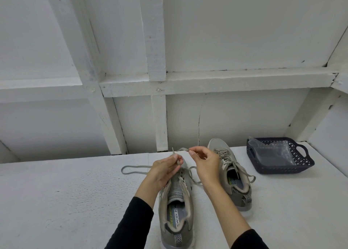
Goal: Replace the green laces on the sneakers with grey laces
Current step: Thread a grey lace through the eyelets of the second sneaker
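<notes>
Where hands meet, eyelets hidden.

Bare storage space: white-painted timber wall framing (rough, unfinished).

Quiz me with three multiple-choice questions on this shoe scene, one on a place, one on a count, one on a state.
1. Where is the basket?
A. right of the sneakers
B. left of the sneakers
C. on a sneaker

2. How many sneakers show?
A. one
B. two
C. three

3. What are the hands doing?
A. resting flat
B. lifting the basket
C. pinching a lace

A: it stands past the far sneaker.
B: a near sneaker and the far one.
C: left hand and right hand both pinch the grey lace.
</notes>
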